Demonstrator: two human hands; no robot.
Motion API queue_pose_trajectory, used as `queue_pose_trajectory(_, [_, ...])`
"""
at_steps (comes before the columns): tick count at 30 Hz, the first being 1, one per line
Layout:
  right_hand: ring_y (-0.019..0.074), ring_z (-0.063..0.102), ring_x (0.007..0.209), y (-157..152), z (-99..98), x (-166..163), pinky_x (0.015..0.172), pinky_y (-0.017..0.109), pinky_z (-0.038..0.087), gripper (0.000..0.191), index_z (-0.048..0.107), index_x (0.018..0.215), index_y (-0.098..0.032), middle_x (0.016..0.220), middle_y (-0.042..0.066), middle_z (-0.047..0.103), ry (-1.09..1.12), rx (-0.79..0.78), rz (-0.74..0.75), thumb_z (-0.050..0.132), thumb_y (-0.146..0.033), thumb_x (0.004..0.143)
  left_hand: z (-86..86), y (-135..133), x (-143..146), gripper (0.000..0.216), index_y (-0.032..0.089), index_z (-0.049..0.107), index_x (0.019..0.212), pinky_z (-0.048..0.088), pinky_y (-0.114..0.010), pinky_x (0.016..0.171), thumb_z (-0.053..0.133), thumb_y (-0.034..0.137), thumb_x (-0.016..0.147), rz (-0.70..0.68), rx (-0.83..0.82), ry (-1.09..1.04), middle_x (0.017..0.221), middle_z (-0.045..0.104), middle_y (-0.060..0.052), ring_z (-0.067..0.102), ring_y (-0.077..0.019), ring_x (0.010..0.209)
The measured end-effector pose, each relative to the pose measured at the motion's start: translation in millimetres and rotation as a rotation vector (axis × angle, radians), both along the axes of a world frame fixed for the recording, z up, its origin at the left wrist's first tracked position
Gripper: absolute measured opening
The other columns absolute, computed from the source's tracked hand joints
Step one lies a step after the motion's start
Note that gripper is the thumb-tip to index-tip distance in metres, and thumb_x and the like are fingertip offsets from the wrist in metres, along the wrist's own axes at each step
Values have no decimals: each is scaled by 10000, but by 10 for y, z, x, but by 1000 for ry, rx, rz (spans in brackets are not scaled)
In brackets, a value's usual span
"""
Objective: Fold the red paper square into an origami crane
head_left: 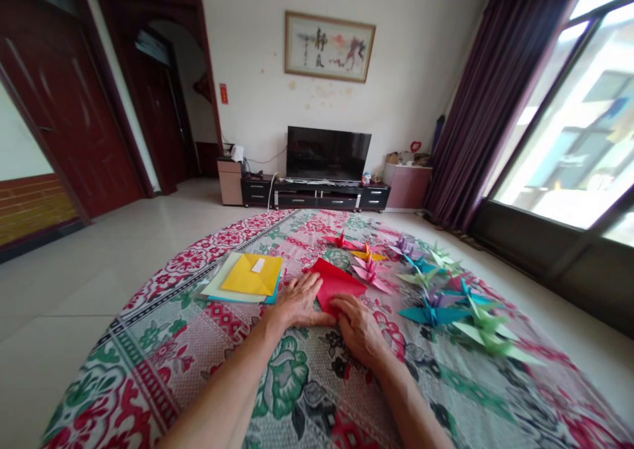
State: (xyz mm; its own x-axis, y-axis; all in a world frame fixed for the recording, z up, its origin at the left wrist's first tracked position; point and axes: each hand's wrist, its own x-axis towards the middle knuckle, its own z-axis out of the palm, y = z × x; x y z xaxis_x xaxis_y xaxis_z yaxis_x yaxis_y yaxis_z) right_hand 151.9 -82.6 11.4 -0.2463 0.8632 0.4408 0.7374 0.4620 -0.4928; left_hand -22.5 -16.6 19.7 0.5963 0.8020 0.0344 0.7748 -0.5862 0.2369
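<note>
A red sheet of paper, folded into a triangle-like shape, lies on a floral cloth. My left hand rests flat on the cloth at the sheet's left corner, fingers stretched out and touching its edge. My right hand presses down on the sheet's near edge with its fingers held together. A stack of coloured paper sheets, yellow on top with a small white slip, lies to the left of my left hand.
Several folded paper cranes in red, orange, pink, purple, teal and green lie on the cloth to the right. Beyond are a tiled floor, a television on a low cabinet, dark doors at left and a window with curtains at right.
</note>
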Motion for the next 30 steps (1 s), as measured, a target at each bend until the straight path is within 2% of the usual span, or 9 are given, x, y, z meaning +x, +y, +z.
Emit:
queue_pose_trajectory(5, [213,449,1181,138,-13,42,1002,378,330,373,597,1107,-186,1276,84,516,-124,2,-132,386,-123,806,-8,0,-2,870,165,225,1409,173,-489,1077,389,686,732,-3,5,8,1489,174,-120,131,-288,1369])
queue_pose_trajectory(11, [291,377,1234,300,39,56,955,473,324,410,556,1177,-241,1364,65,438,-306,-130,-219,412,-188,796,-28,21,-2,891,169,212,1413,161,-495,1083,383,705,723,-7,-3,-4,1494,158,-112,124,-278,1372])
queue_pose_trajectory(19, [271,384,1218,319,121,-21,939,441,331,440,540,1156,-234,1358,35,447,-346,-184,-288,431,-201,731,-26,43,-7,931,167,193,1419,151,-485,1088,367,736,703,-27,-4,13,1497,148,-106,113,-270,1375])
queue_pose_trajectory(30, [265,365,1225,316,87,-6,951,427,307,458,543,1162,-249,1373,18,430,-333,-177,-295,429,-214,719,8,43,-4,957,175,194,1419,149,-498,1085,394,749,680,-36,-23,7,1497,147,-101,111,-274,1375])
